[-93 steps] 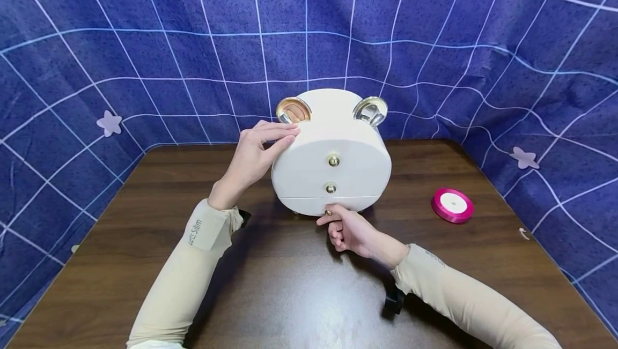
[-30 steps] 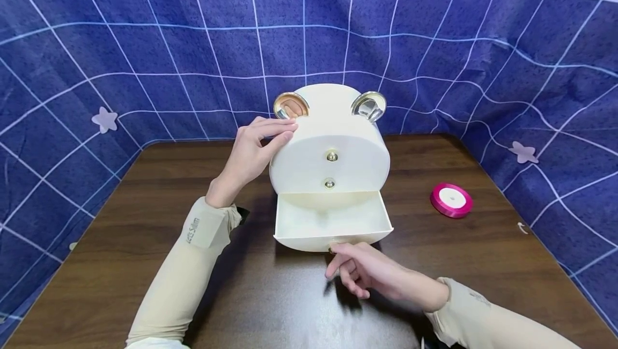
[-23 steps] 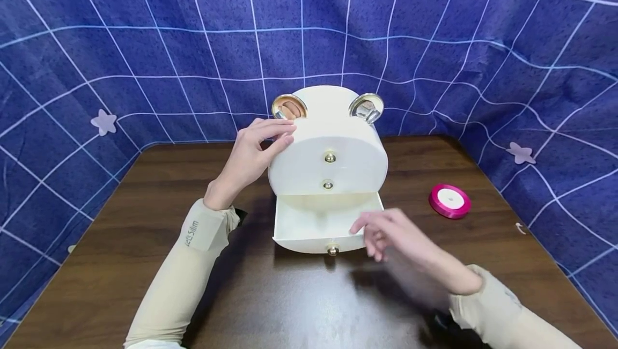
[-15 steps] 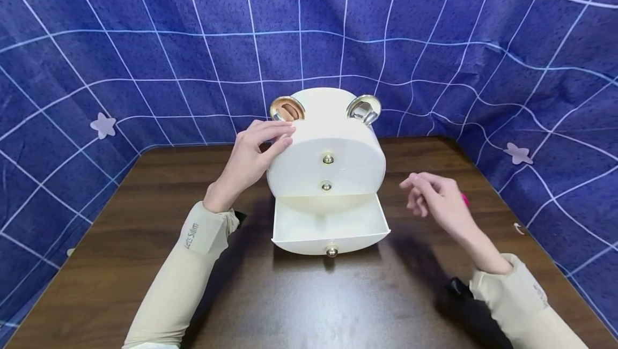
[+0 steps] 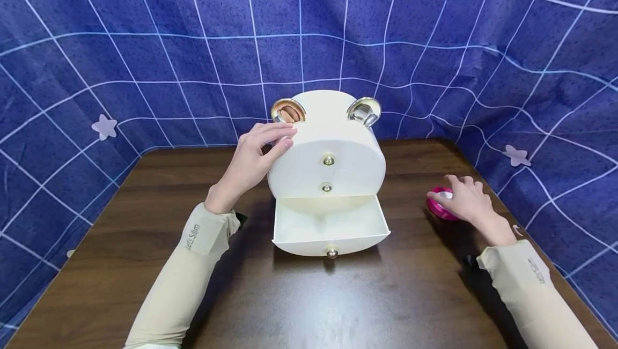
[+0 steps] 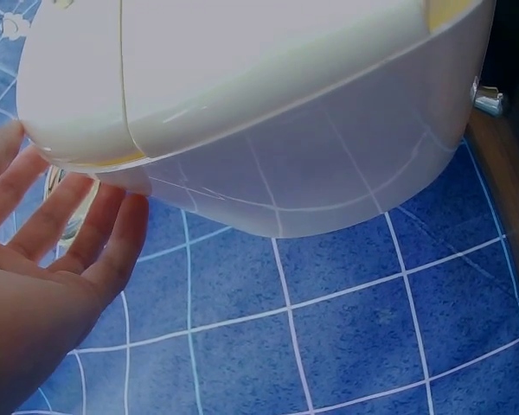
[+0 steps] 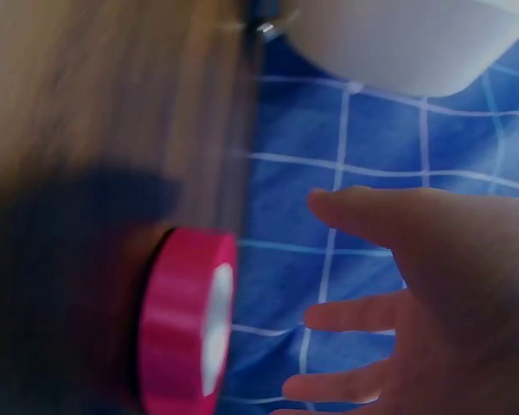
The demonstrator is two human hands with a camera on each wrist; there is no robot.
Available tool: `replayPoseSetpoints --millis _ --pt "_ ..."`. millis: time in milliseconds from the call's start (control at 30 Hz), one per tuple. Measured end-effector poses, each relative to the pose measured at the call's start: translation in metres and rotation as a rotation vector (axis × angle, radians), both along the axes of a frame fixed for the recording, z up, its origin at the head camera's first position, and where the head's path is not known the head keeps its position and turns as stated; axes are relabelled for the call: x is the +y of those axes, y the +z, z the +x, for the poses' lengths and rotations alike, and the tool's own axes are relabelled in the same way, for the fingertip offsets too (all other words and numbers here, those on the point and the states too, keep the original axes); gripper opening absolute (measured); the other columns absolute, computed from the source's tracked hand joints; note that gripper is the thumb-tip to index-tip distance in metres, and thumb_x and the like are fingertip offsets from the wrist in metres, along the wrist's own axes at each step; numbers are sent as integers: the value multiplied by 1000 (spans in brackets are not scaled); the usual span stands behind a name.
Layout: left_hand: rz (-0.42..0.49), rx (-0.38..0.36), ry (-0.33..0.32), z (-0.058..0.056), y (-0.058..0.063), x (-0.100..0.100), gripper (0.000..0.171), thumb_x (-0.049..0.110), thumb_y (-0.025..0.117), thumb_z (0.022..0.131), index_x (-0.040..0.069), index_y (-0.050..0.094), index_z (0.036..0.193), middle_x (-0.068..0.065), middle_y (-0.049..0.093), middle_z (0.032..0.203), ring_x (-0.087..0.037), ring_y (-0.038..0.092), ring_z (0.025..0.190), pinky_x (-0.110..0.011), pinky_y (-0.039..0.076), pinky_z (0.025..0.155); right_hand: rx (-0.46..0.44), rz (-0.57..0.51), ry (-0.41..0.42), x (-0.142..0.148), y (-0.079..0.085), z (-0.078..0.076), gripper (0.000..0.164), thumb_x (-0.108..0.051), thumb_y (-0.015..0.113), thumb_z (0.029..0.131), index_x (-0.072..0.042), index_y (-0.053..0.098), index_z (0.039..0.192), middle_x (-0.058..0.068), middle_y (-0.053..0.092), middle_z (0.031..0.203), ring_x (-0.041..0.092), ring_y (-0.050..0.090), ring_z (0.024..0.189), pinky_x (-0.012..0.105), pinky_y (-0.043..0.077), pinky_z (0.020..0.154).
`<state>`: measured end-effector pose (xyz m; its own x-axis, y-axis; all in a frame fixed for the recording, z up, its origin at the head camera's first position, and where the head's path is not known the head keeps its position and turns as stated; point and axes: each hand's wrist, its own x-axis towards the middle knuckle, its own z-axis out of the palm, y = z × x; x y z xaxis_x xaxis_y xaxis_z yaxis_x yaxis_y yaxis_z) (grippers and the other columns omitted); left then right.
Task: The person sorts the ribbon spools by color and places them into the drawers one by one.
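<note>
A white oval storage box (image 5: 328, 169) with two round shiny ears and gold knobs stands at the middle of the table. Its bottom drawer (image 5: 330, 223) is pulled out and shows a bare inside. My left hand (image 5: 251, 156) rests on the box's upper left side, fingers extended along its top; the left wrist view shows the fingertips (image 6: 130, 207) at the box's edge. Over on the right, my right hand (image 5: 465, 201) hovers with spread fingers above a pink ribbon roll (image 5: 436, 209), partly covering it. In the right wrist view the fingers stand apart from the roll.
The brown wooden table (image 5: 232, 295) reaches to a blue gridded cloth (image 5: 217, 59) hanging behind and at both sides. A small white hook-like piece (image 5: 516, 230) lies by the right edge.
My right hand pulled the bottom drawer out by its knob, let go, and moved right to above the ribbon roll. My left hand has stayed on the box.
</note>
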<state>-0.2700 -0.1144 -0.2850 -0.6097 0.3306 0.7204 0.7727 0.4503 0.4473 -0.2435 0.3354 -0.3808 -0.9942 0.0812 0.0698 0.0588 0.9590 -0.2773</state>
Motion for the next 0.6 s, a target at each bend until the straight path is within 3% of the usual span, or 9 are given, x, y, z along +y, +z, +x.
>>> replayPoseSetpoints --millis 233,600 --pt "-6 4 -7 0 -2 2 25 16 65 92 9 71 115 -7 68 123 -22 58 111 -34 43 94 -123 23 -19 10 -15 -4 82 -60 61 84 2 42 133 42 42 122 63 39 112 72 41 77" --pt "13 20 4 0 -3 0 24 15 66 92 9 72 114 -8 69 121 -22 59 107 -32 43 91 -51 11 20 10 -25 -10 82 -58 69 78 8 50 124 36 50 113 55 45 105 64 44 69"
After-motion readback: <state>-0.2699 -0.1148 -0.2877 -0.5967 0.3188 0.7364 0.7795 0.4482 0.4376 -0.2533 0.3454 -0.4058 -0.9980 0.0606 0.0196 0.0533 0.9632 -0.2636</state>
